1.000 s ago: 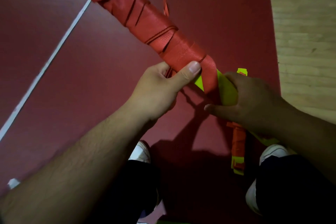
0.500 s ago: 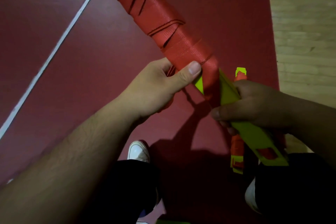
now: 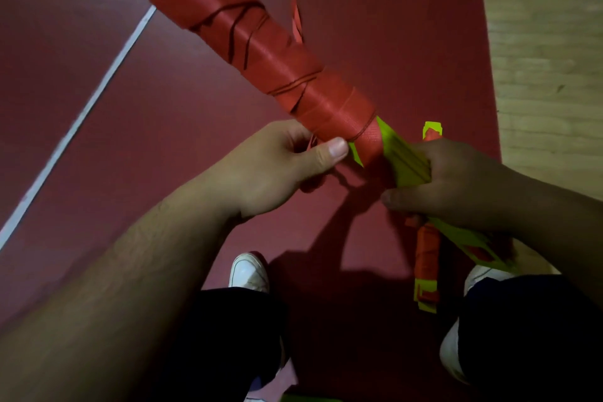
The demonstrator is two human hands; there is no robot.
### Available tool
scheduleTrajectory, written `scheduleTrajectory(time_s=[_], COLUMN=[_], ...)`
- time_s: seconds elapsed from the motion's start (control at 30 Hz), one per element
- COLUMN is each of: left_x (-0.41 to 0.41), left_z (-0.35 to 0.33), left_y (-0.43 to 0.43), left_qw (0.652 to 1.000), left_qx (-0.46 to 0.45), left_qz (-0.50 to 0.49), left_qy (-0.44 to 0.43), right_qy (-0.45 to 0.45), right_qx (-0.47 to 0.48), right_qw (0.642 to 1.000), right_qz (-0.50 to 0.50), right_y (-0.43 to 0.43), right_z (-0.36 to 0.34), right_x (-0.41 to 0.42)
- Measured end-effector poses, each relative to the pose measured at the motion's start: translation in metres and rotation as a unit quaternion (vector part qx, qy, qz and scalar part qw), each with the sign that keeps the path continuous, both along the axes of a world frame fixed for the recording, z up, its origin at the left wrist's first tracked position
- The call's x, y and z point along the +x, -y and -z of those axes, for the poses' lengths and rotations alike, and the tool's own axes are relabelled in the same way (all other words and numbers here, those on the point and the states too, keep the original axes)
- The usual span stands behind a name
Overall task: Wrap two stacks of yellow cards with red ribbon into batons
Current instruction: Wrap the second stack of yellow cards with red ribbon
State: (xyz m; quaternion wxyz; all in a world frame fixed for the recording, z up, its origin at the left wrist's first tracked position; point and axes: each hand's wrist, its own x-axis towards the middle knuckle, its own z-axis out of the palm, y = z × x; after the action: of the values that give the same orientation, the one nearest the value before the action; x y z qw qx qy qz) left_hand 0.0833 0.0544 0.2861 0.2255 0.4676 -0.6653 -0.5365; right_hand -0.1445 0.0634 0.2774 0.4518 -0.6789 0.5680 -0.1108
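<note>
Standing on: red mat [image 3: 163, 140], my white shoes [image 3: 249, 272] at the near edge.
Floor beside my right shoe: second stack [image 3: 427, 258] lies on the mat, ribbon round its middle only, yellow showing at both ends; its far part passes behind my right hand from this view.
Right hand [image 3: 456, 186]: fingers curled round the bare end of the held stack, gripping it. I judge it should stay tight so the cards do not fan or slide.
Yellow cards [image 3: 404, 157]: a short unwrapped stretch shows between my two hands.
Left hand [image 3: 277, 170]: thumb pressed on the last turn, fingers curled beneath, pinching the wrap at its edge. I would lift that thumb only once the next turn overlaps it.
Red ribbon [image 3: 365, 143]: the next turn should go snug and slanted toward the bare yellow.
Baton [image 3: 261, 42]: rises up-left, covered in overlapping turns.
Loose tail [image 3: 293, 6]: hangs beside the baton's far part.
Beyond: white line [image 3: 98, 98], wooden floor [image 3: 538, 42].
</note>
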Motion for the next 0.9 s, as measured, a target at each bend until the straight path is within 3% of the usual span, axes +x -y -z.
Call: scheduleTrajectory(time_s=[0.3, 0.5, 0.7, 0.9], left_x=[0.004, -0.012, -0.026, -0.019], left_z=[-0.005, -0.003, -0.002, -0.005], left_y=[0.001, -0.002, -0.004, 0.001], left_qw=[0.999, 0.997, 0.97, 0.973], left_qx=[0.01, 0.002, 0.094, 0.066], left_qz=[-0.014, -0.072, -0.143, -0.15], left_qy=[0.039, -0.035, -0.173, -0.165], right_qy=[-0.006, -0.009, 0.048, 0.129], right_qx=[-0.032, -0.035, -0.026, 0.006], right_qw=[0.999, 0.999, 0.997, 0.989], right_qz=[-0.005, 0.007, 0.059, 0.07], right_y=[0.002, 0.003, 0.001, -0.004], right_z=[0.0, -0.001, 0.0, -0.006], right_x=[-0.001, -0.002, 0.001, 0.004])
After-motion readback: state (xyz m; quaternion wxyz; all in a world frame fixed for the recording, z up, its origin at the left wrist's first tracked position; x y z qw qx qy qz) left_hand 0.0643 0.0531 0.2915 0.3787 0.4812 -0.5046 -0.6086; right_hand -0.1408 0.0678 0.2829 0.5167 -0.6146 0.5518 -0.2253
